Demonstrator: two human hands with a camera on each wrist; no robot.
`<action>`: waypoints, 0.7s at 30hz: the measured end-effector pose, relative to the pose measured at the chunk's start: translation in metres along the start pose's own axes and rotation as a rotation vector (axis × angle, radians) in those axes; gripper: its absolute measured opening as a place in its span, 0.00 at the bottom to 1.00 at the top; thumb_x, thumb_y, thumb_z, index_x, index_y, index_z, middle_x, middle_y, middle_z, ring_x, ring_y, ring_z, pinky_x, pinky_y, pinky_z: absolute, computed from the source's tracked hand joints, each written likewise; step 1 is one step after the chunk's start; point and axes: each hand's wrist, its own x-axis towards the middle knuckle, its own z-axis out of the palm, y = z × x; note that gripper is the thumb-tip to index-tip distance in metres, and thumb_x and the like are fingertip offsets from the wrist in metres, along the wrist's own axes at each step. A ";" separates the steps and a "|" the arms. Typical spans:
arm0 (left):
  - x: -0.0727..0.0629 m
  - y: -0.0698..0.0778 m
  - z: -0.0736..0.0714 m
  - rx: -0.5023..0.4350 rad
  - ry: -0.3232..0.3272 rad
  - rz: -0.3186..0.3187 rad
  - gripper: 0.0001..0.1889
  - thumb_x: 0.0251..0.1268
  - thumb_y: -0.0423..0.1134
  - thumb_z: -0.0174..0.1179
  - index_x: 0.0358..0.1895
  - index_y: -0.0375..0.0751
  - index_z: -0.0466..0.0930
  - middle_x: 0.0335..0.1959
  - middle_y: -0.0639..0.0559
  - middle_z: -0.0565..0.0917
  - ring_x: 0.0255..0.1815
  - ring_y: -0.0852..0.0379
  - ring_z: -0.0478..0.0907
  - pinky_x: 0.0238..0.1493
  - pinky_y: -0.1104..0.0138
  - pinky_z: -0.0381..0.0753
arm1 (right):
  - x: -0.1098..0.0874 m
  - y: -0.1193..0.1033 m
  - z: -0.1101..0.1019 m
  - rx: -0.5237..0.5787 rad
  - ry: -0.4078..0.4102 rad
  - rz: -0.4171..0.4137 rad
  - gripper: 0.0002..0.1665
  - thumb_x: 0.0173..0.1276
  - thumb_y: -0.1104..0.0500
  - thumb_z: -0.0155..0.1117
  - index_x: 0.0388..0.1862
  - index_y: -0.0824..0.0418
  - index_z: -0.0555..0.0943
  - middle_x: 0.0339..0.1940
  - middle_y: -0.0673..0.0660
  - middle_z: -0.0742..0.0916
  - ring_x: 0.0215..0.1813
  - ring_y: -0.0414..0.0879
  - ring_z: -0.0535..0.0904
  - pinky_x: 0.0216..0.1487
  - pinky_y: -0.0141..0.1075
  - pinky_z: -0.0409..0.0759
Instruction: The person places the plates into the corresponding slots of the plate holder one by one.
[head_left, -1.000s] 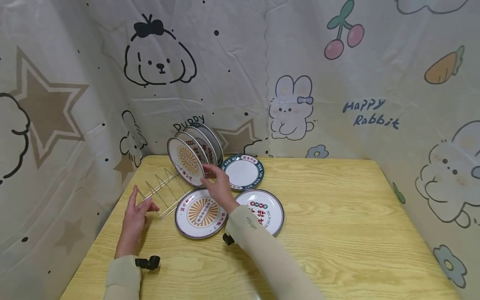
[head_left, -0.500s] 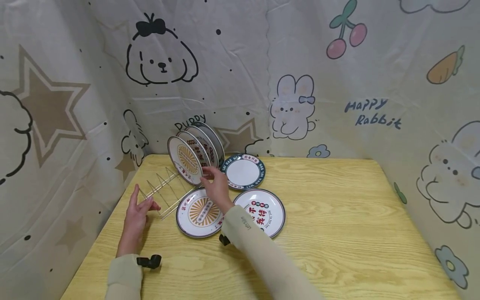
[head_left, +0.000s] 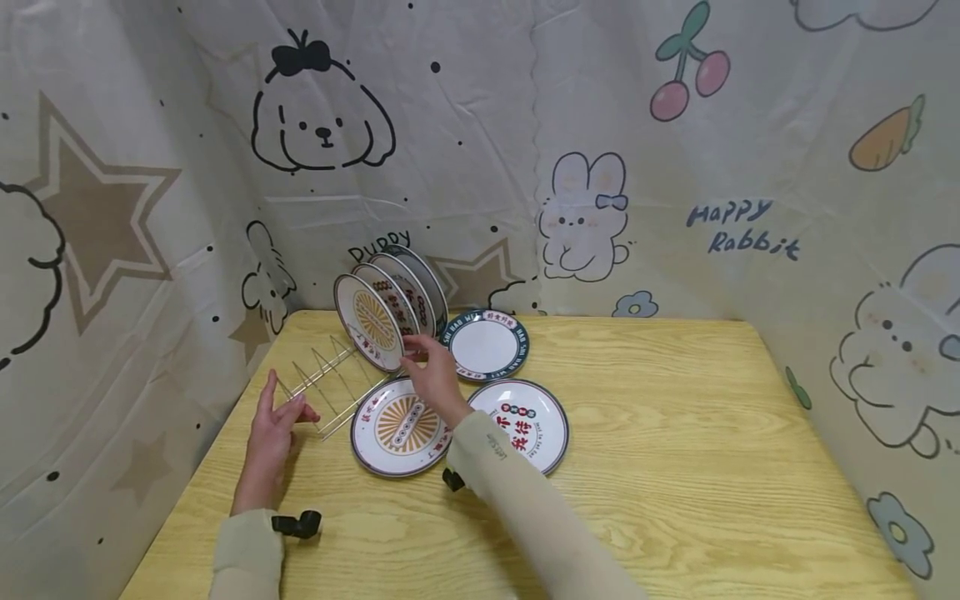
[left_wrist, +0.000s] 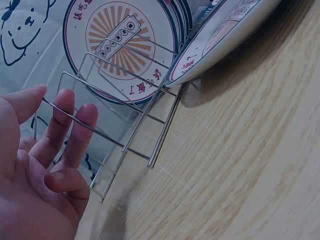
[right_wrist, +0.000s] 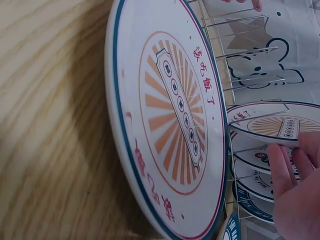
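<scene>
A gold wire plate rack (head_left: 330, 383) stands at the table's left, several plates upright in its far slots. My right hand (head_left: 435, 379) pinches the right rim of the nearest upright plate (head_left: 369, 321), which has an orange sunburst; the right wrist view shows thumb and fingers at that rim. My left hand (head_left: 273, 437) holds the rack's near end, fingertips against the end wire (left_wrist: 95, 127) in the left wrist view. A matching sunburst plate (head_left: 401, 427) lies flat just right of the rack, under my right forearm. Behind the held plate, the other upright plates (head_left: 420, 287) are partly covered.
A plate with red lettering (head_left: 536, 425) lies flat at the right, partly hidden by the right sleeve. Farther back lies a plate with a dark green rim (head_left: 486, 346). The wooden table (head_left: 675, 450) meets printed curtains at the back and sides.
The plate in my right hand has shifted slightly left and back among the rack's wires, the hand moving with it. My left hand keeps its place on the rack.
</scene>
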 end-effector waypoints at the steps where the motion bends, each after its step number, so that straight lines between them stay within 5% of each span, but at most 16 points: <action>1: 0.000 0.000 0.000 0.003 -0.003 0.002 0.41 0.83 0.54 0.49 0.83 0.75 0.30 0.37 0.68 0.87 0.43 0.71 0.82 0.50 0.59 0.61 | 0.000 0.000 -0.001 -0.007 -0.006 0.002 0.23 0.72 0.64 0.68 0.65 0.52 0.81 0.57 0.52 0.88 0.54 0.44 0.85 0.59 0.37 0.81; 7: 0.000 0.000 -0.001 0.016 -0.006 0.012 0.42 0.81 0.57 0.50 0.84 0.74 0.31 0.37 0.67 0.88 0.42 0.71 0.82 0.40 0.63 0.63 | 0.000 0.001 -0.009 -0.020 -0.030 -0.039 0.23 0.71 0.66 0.68 0.64 0.55 0.82 0.56 0.54 0.89 0.55 0.47 0.85 0.58 0.35 0.82; 12: 0.001 -0.001 -0.002 0.017 -0.010 -0.017 0.42 0.81 0.57 0.49 0.83 0.74 0.29 0.38 0.68 0.88 0.43 0.72 0.82 0.44 0.61 0.62 | -0.003 0.002 -0.022 -0.007 -0.050 -0.057 0.22 0.71 0.66 0.68 0.63 0.58 0.82 0.55 0.57 0.88 0.56 0.51 0.85 0.57 0.36 0.82; 21: 0.001 -0.003 -0.003 -0.012 -0.013 -0.007 0.42 0.81 0.56 0.51 0.83 0.75 0.32 0.37 0.66 0.88 0.41 0.70 0.82 0.36 0.64 0.64 | -0.009 0.010 -0.058 -0.023 -0.137 -0.070 0.21 0.74 0.64 0.66 0.65 0.62 0.81 0.54 0.59 0.87 0.55 0.53 0.85 0.58 0.40 0.82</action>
